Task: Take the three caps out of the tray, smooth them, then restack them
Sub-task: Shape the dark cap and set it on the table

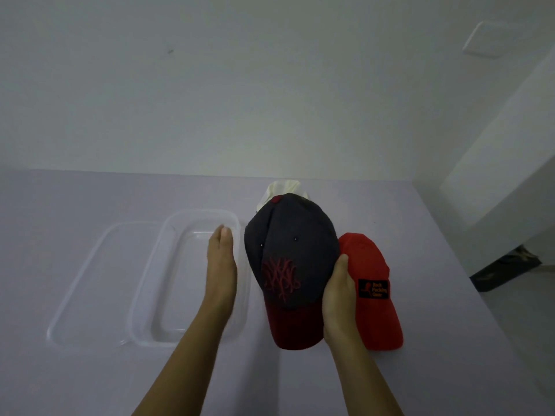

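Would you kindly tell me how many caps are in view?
3: a dark cap held in the right hand, a red cap beside it, a cream cap partly hidden behind.

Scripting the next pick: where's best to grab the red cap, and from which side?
Take the red cap by its brim, coming from the near right. The brim points toward the person and is probably the stiffest part, and its near and right edges are open on the table. The right hand and the dark cap crowd its left side.

The right hand [338, 298] grips navy cap [288, 241]; left hand [220, 259] straight over clear tray [144, 295].
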Tool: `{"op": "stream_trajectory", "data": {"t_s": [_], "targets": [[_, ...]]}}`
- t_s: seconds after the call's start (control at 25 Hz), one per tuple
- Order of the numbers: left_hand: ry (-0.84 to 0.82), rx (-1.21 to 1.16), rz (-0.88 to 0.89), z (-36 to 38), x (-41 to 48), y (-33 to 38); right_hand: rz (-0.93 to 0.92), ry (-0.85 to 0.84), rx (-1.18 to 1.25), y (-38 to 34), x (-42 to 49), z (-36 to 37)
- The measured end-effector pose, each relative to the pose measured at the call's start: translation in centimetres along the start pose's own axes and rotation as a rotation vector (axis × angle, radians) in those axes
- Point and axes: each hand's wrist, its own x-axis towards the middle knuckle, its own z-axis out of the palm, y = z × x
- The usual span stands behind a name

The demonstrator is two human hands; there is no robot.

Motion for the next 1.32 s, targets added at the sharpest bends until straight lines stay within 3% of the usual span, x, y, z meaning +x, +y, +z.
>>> {"op": "stream_trajectory", "data": {"t_s": [0.08, 0.2, 0.32, 0.4, 0.48, 0.56, 0.64, 0.8, 0.96, 1.12, 1.32], "targets": [[-0.184, 0.087, 0.101, -0.6, 0.6, 2.0, -0.037, -0.026, -0.002, -0.3, 0.2, -0.2], [-0.439, 0.088, 0.100, -0.6, 0.1, 4.2, -0.106, -0.040, -0.016, -0.2, -0.1, -0.1], [-0.353, 0.035, 0.169, 0.3, -0.4, 5.1, -0.361, 0.045, -0.150, 0.3, -0.8, 0.0], [-0.340, 0.041, 0.215, 0.6, -0.5, 5.2, -0.523, -0.014, -0.248, 0.1, -0.2, -0.5], [-0.410, 0.050, 0.215, 0.8, -0.9, 5.2, -0.440, -0.285, -0.248, -0.8, 0.6, -0.9], [-0.457, 0.059, 0.170, 0.8, -0.6, 4.4, -0.219, -0.540, -0.150, -1.2, 1.4, -1.2], [-0.446, 0.117, 0.137, 1.1, 0.3, 3.0, -0.088, -0.607, 0.025, -0.4, 2.7, -1.6], [-0.304, 0.519, 0.176, 2.5, 2.1, -2.1, 0.029, -0.449, 0.031, 3.6, 5.2, -2.3], [-0.351, 0.719, 0.064, 3.5, 2.7, -7.7, 0.185, -0.363, -0.193, 7.9, 7.5, -2.7], [-0.304, 0.669, -0.036, 4.7, 4.0, -10.6, 0.216, -0.343, -0.186, 9.8, 10.3, -2.7], [-0.162, 0.491, -0.027, 5.0, 5.5, -11.8, -0.050, -0.254, -0.433, 11.2, 11.8, -3.0]]}}
